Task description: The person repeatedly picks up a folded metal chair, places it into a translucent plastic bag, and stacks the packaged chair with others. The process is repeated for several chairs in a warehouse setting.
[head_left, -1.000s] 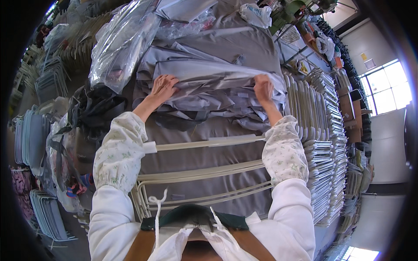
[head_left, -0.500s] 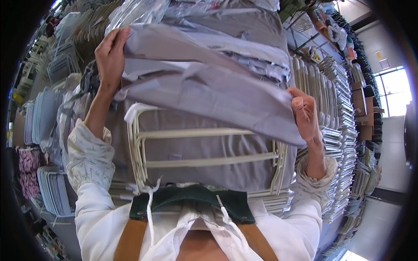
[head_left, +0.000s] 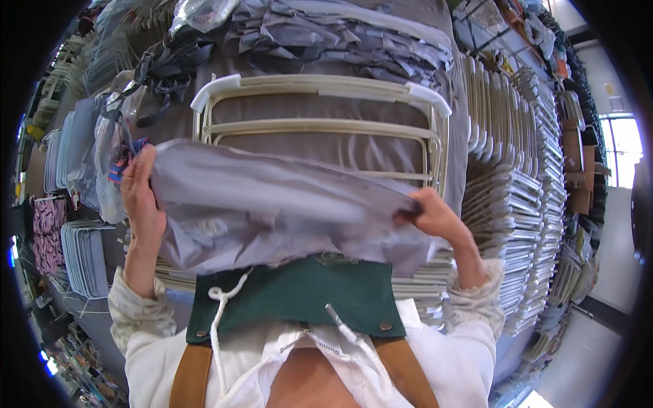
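A grey fabric piece (head_left: 272, 197) is stretched between my hands, just in front of my body. My left hand (head_left: 143, 194) is closed on its left end, and my right hand (head_left: 430, 216) grips the right end. Beyond the fabric, a cream metal tube frame (head_left: 320, 128) with white pieces on its top corners lies on the grey-covered work surface (head_left: 265, 105). The fabric hides the frame's near part. Some blue and red material shows beside my left fingers; I cannot make out what it is.
At the back lies a pile of folded grey fabric pieces (head_left: 340, 37). Dark straps (head_left: 173, 78) and clear plastic bags (head_left: 197, 13) are at the far left. Tall stacks of cream metal frames (head_left: 510, 231) stand on the right. More racks of frames (head_left: 85, 255) line the left.
Both hands have come down and toward my body with the grey fabric. The frame's top bar and white corners, mostly covered before, now show. Both hands still hold the fabric.
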Motion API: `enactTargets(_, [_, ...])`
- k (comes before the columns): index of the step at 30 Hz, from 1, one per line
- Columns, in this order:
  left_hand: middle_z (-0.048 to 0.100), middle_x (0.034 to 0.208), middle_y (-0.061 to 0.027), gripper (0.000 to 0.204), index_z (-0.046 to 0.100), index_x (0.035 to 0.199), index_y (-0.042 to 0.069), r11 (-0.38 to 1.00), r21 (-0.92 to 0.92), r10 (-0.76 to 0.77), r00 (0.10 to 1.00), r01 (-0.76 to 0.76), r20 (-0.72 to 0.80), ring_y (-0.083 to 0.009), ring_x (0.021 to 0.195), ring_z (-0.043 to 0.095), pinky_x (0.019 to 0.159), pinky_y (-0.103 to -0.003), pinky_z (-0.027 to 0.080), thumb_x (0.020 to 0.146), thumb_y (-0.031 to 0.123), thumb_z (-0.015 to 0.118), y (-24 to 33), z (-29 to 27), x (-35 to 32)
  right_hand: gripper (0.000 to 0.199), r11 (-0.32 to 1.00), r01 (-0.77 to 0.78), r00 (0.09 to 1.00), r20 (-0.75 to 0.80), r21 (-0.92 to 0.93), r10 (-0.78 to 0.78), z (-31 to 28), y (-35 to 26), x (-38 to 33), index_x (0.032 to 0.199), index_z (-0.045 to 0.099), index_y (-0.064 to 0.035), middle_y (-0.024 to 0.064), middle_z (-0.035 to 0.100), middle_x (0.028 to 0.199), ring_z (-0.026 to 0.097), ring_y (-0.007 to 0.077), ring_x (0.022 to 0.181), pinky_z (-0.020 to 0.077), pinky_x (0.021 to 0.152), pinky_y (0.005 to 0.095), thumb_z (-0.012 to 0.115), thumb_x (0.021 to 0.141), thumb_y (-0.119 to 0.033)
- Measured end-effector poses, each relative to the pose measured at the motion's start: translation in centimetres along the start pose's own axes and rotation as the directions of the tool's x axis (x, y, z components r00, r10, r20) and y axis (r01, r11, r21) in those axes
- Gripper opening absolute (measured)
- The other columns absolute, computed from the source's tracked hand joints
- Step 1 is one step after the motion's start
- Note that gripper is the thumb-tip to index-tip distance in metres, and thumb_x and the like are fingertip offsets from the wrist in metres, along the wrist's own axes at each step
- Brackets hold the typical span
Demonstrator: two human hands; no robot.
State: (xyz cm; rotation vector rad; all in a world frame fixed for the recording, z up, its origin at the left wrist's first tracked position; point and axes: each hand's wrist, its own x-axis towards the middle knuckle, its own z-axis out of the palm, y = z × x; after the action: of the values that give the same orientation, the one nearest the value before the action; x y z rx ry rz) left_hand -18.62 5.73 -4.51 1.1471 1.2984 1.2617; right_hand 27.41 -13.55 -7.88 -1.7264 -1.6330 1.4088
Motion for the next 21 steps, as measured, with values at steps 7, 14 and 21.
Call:
enactTargets(7, [0.064,0.108,-0.0041,0.031,0.064,0.106,0.004,0.834,0.537,-0.374,0.847,0.129,0.377,-0.0168,0.102,0.057,0.091,-0.033,0.043,0.087,0.026,0.073,-13.9,1.9,-4.1,0.014,0.923,-0.128,0.968,-0.248,-0.363,0.037,0.5,13.6,3.2,0.084,0.064,0.0023,0.014,0.067,0.083,0.064,0.0282,0.082,0.0476,0.077,0.0366,0.074,0.078,-0.007])
enactTargets(14, [0.056,0.111,-0.0087,0.024,0.068,0.085,0.007,0.129,0.675,0.224,0.685,-0.726,0.694,-0.029,0.107,0.049,0.093,-0.044,0.034,0.07,0.022,0.08,-22.8,2.4,-2.1,0.023,0.872,0.007,0.868,-0.431,-0.489,-0.248,3.9,18.6,7.0,0.081,0.057,-0.0027,0.0146,0.063,0.086,0.059,0.0349,0.089,0.0435,0.084,0.0443,0.077,0.074,-0.013])
enactTargets(21, [0.055,0.095,-0.0085,0.031,0.071,0.09,0.004,0.549,0.793,-0.153,0.901,-0.264,0.406,-0.0229,0.091,0.054,0.086,-0.034,0.037,0.08,0.034,0.074,-20.6,0.4,1.2,0.018,0.952,-0.019,0.926,-0.365,-0.305,-0.098,0.8,13.3,9.9,0.096,0.058,-0.0051,0.0166,0.068,0.083,0.065,0.0381,0.081,0.0479,0.07,0.0431,0.067,0.088,-0.019])
